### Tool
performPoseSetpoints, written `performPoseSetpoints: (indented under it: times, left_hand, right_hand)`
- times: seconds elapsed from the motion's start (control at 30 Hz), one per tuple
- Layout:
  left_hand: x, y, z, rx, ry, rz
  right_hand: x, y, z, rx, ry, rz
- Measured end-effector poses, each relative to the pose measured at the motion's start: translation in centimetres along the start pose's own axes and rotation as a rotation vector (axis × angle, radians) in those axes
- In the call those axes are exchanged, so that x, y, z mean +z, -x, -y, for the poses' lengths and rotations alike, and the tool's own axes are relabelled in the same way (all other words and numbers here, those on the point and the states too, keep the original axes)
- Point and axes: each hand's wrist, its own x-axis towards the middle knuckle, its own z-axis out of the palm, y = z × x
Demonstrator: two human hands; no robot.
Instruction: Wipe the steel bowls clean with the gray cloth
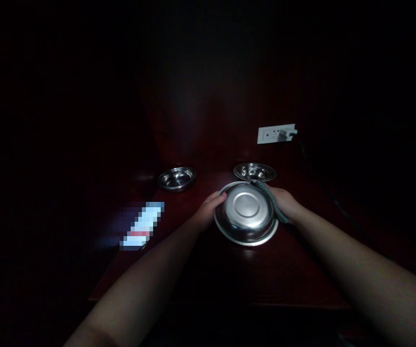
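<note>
A shiny metal bowl (246, 212) is held up over the dark red table, its underside turned toward me. My left hand (210, 209) grips the bowl's left rim, with the thumb on the outer face. At the right rim my right hand (283, 202) holds a grey-green cloth (276, 205) against the bowl; its fingers are mostly hidden behind the cloth and bowl. Just beyond, a second metal bowl (254, 172) with a wide rim rests on the table. Another metal bowl (177, 179) stands upright farther left.
A lit, pixelated screen (145, 226) lies at the table's left side. A white wall socket (276, 134) with a plugged-in adapter is at the back right, its cable running down the right side. The table's front edge (229, 304) crosses below my arms. The surroundings are very dark.
</note>
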Motion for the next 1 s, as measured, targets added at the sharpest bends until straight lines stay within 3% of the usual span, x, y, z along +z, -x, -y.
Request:
performPoseSetpoints:
  times: [1.0]
  left_hand:
    - [0.39, 0.11, -0.31, 0.019, 0.018, -0.009]
  right_hand:
    - [0.0, -0.02, -0.14, -0.062, -0.01, 0.033]
